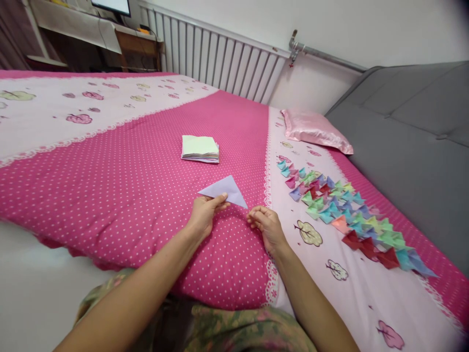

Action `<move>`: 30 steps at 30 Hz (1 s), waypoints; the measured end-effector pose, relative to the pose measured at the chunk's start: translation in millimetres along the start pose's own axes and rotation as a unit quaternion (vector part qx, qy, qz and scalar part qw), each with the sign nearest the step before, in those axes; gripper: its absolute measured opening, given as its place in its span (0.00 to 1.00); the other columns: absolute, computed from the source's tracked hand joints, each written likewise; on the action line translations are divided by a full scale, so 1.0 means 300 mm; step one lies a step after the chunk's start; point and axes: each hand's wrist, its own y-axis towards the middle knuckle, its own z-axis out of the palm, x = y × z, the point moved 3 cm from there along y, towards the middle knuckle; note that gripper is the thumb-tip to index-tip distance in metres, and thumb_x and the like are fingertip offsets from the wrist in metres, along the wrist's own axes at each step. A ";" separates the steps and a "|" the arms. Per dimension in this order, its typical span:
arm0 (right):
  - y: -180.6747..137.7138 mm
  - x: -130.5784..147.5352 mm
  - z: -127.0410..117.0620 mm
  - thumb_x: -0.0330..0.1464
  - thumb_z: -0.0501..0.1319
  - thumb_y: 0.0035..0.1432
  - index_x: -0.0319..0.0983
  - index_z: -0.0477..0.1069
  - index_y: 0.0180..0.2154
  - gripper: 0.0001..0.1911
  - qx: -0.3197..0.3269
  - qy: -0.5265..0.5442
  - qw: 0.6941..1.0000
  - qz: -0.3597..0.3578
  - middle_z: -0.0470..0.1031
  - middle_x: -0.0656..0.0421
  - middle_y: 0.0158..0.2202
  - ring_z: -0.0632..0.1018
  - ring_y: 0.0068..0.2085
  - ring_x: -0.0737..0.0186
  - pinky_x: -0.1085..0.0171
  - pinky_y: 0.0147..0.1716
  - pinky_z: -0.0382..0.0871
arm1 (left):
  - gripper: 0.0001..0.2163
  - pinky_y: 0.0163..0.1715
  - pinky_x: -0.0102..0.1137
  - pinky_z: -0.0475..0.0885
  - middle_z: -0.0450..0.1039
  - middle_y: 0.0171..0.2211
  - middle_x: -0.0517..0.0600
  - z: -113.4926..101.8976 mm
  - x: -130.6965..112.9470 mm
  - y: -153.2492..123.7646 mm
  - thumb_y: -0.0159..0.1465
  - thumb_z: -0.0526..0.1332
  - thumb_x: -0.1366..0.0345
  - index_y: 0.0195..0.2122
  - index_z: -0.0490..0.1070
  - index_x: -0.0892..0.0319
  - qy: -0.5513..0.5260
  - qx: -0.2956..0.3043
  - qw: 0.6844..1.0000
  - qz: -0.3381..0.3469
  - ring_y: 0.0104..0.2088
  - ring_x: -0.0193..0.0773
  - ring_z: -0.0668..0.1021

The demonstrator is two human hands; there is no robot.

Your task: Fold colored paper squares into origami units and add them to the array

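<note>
A lavender sheet of paper folded into a triangle (pixel 230 187) is pinched at its lower edge by my left hand (pixel 207 211), thumb on top and fingers beneath. My right hand (pixel 266 226) is closed with its fingers curled, right by the triangle's right corner; whether its fingertips grip anything is hidden. Beyond the triangle lies a stack of square paper (pixel 200 147), pale green on top. To the right, several small folded paper pieces (pixel 331 210) in red, green, blue, purple and pink stand in rows on the bed.
The bed is covered by a pink dotted bedspread (pixel 146 186) with white printed bands. A pink pillow (pixel 315 129) lies near the grey headboard (pixel 406 112). At the back are a radiator (pixel 216 54) and a desk (pixel 135 44) with a monitor (pixel 113 6).
</note>
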 end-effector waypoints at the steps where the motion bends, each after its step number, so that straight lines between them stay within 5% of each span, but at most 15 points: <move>1: -0.003 0.010 0.000 0.31 0.61 0.44 0.39 0.69 0.24 0.03 -0.004 -0.013 0.999 -0.030 0.72 0.61 0.24 0.71 0.24 0.68 0.68 0.24 0.63 | 0.07 0.26 0.23 0.70 0.76 0.25 0.51 -0.004 -0.004 0.003 0.45 0.67 0.71 0.26 0.74 0.66 0.006 -0.006 1.000 -0.005 0.23 0.29 0.75; 3: -0.015 0.041 0.006 0.30 0.60 0.46 0.41 0.70 0.33 0.08 -0.006 -0.070 0.990 -0.125 0.74 0.59 0.33 0.74 0.32 0.64 0.66 0.30 0.66 | 0.06 0.24 0.22 0.70 0.76 0.25 0.52 -0.008 -0.005 0.003 0.47 0.66 0.72 0.26 0.74 0.67 0.032 -0.006 0.999 -0.021 0.22 0.30 0.75; 6: -0.042 0.087 0.034 0.30 0.62 0.46 0.44 0.68 0.46 0.21 0.016 -0.222 0.936 -0.274 0.68 0.55 0.50 0.69 0.48 0.57 0.58 0.45 0.65 | 0.05 0.22 0.21 0.69 0.75 0.21 0.53 0.000 0.002 -0.009 0.49 0.65 0.70 0.25 0.74 0.68 0.080 0.028 0.996 -0.035 0.20 0.29 0.75; 11: -0.055 0.091 0.060 0.33 0.63 0.49 0.47 0.67 0.50 0.24 0.039 -0.357 0.864 -0.353 0.66 0.55 0.53 0.65 0.54 0.54 0.52 0.55 0.56 | 0.09 0.22 0.23 0.69 0.75 0.21 0.55 0.023 0.026 -0.036 0.51 0.65 0.64 0.25 0.75 0.68 0.115 0.110 0.984 -0.076 0.20 0.31 0.75; 20: -0.039 0.061 0.050 0.33 0.59 0.53 0.44 0.70 0.48 0.18 0.046 -0.300 0.905 -0.297 0.74 0.56 0.46 0.74 0.47 0.56 0.56 0.49 0.65 | 0.19 0.34 0.28 0.69 0.76 0.31 0.58 0.035 0.026 -0.047 0.54 0.60 0.53 0.33 0.75 0.67 0.172 0.198 0.963 -0.069 0.32 0.36 0.76; 30: -0.026 0.031 0.048 0.35 0.61 0.52 0.40 0.71 0.46 0.17 0.066 -0.207 0.955 -0.202 0.76 0.55 0.44 0.76 0.44 0.57 0.57 0.45 0.70 | 0.17 0.37 0.31 0.67 0.75 0.27 0.56 0.027 0.033 -0.040 0.52 0.62 0.53 0.28 0.74 0.67 0.179 0.161 0.968 -0.067 0.30 0.35 0.75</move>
